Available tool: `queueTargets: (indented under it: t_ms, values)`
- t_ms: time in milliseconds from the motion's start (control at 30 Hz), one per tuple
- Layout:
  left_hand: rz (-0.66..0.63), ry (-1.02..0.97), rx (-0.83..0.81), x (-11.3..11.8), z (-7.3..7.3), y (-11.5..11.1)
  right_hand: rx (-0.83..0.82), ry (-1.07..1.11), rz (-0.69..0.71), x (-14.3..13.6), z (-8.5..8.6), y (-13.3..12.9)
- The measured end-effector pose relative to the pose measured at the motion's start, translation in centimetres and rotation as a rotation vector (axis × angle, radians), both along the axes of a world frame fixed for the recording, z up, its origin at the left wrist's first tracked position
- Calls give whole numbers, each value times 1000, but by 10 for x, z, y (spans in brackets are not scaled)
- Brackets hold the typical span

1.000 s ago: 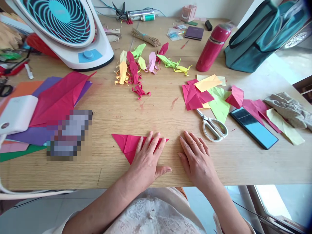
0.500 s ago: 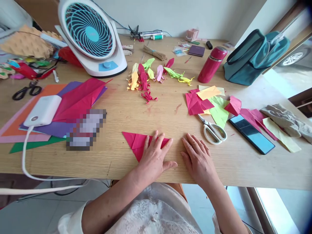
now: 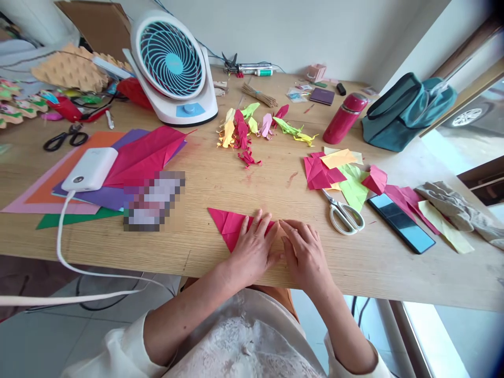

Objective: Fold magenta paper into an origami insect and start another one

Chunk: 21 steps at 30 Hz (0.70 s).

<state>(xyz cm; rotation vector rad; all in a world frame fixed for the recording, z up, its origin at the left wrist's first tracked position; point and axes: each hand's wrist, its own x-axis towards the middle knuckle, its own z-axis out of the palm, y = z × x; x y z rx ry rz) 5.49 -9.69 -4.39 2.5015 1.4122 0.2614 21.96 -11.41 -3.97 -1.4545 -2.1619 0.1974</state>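
A red sheet of paper (image 3: 226,224), folded into a triangle, lies near the table's front edge with its long side away from me. My left hand (image 3: 254,247) rests flat over its right half, fingers spread and pressing it down. At the paper's right corner is my right hand (image 3: 305,249), its fingers bent together and its index fingertip meeting the left one. My hands hide that corner, so the grip on it shows only in part.
White-handled scissors (image 3: 346,218), a phone (image 3: 403,223) and paper scraps (image 3: 354,184) lie to the right. Folded paper figures (image 3: 242,131) sit further back, near a fan (image 3: 173,68) and a red flask (image 3: 344,119). A white power bank (image 3: 90,169) rests on coloured sheets at left.
My right hand has moved left from lying flat on the table to the paper's right corner, and its fingers have bent. My left hand stays on the paper. The view has shifted slightly.
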Motion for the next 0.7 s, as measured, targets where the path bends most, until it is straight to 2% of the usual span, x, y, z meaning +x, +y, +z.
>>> queueTargets:
  t_ms: [200,400,700]
  values:
    - [27,23,44,3,-7,-4,24,29,50,-14,-9,8]
    - [-27,88,85,-6,-7,-4,89,-114,25,-17,-19,8]
    - [101,100,164,-28,-12,-11,91,-183,23,-16,-20,6]
